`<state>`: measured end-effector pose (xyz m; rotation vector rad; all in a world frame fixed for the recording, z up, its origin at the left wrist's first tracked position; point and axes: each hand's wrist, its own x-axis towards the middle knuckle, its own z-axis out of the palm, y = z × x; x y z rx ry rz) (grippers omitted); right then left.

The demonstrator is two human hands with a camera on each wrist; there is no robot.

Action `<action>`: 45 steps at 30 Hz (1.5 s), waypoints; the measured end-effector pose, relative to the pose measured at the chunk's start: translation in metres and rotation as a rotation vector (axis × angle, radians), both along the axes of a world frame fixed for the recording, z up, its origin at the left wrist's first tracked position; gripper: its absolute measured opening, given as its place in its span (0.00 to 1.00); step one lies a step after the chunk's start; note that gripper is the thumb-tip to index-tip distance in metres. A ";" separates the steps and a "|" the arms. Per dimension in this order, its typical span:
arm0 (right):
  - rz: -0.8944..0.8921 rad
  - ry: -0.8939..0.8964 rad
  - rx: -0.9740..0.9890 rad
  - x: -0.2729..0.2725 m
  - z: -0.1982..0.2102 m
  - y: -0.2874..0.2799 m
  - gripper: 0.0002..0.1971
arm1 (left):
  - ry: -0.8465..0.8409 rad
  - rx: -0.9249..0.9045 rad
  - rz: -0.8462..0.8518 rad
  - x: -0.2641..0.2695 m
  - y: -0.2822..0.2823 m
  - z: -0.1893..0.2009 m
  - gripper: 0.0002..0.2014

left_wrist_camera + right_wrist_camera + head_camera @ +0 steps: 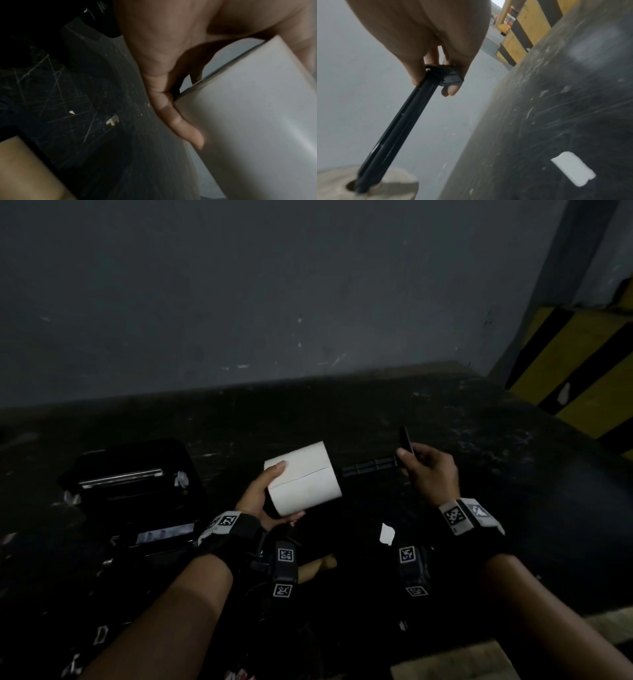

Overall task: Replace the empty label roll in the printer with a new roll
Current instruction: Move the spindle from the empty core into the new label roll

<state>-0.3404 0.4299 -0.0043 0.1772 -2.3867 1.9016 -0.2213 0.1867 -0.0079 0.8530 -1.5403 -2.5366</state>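
The right hand (430, 470) pinches the spindle (368, 466) by its flange, its tip just inside the core of the roll (303, 479) — gripped sideways by the left hand (262, 498) above the table (479, 474), axes aligned; the printer (133, 477) sits open further left.

My bench (445, 419) is dark and badly scratched, flecked with pale bits. A white paper scrap (387, 534) lies on it near me. Behind it stands a grey wall (239, 285), and a yellow-and-black striped pillar (582, 364) rises at my right.
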 end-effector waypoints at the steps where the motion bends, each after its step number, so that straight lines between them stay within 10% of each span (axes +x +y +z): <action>1: 0.001 0.009 -0.006 0.001 0.003 -0.001 0.19 | 0.019 0.008 -0.003 0.001 -0.001 0.001 0.15; 3: -0.001 0.052 0.021 0.007 0.011 -0.005 0.08 | 0.054 0.016 -0.012 0.003 -0.003 0.004 0.12; 10: -0.053 0.163 -0.003 0.015 0.022 -0.017 0.26 | 0.112 0.002 -0.036 0.007 -0.011 0.012 0.11; 32: 0.053 0.373 0.205 0.081 0.024 -0.058 0.16 | 0.138 -0.018 -0.145 0.017 0.005 0.030 0.10; 41: 0.250 0.142 0.184 0.095 0.022 -0.053 0.24 | 0.130 -0.041 -0.168 0.021 0.010 0.023 0.40; 45: 0.389 -0.069 0.024 0.094 0.017 -0.056 0.34 | 0.154 -0.063 -0.176 0.021 0.010 0.019 0.39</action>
